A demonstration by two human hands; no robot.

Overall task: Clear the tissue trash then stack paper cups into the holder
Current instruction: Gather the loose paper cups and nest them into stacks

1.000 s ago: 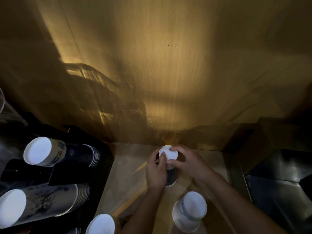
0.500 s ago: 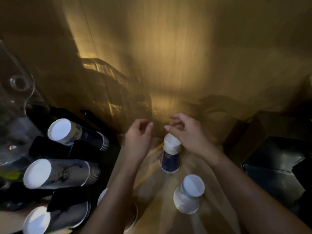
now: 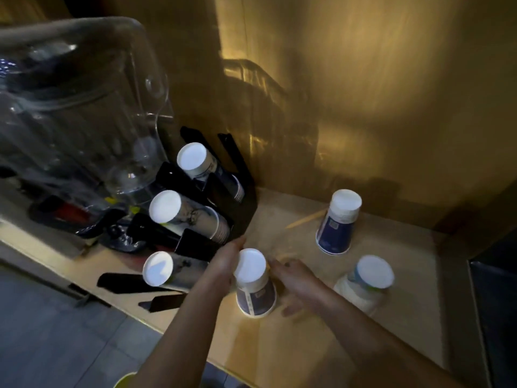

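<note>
An inverted stack of paper cups point(image 3: 253, 284) is shown standing rim-down on the wooden counter point(image 3: 307, 345), near its front edge and just right of the black cup holder point(image 3: 195, 247). The stack is flanked by both hands. The left hand point(image 3: 225, 260) is held against the upper left side of the stack, its fingers together and pointed toward the back of the counter; whether they press on the cup wall cannot be told because of blur. The right hand point(image 3: 296, 281) is seen at the stack's right side, with fingers loosely spread: the upper fingertips lie just beside the white base of the top cup, and a lower finger extends near the rim. Contact on this side cannot be told either. Neither hand is closed around the stack.

Two further inverted stacks are shown on the counter: a dark blue stack point(image 3: 337, 222) toward the back edge, and a pale stack point(image 3: 366, 281) to the right of the hands, nearer the right edge. All three are well apart.

In the holder, at the left edge of the counter, three rows of cups are laid on their sides with white bases facing the camera: a back row point(image 3: 195, 161), a middle row point(image 3: 173, 208) and a front row point(image 3: 161, 268). A clear plastic container point(image 3: 78, 107) is seen behind the holder, to the left.
</note>
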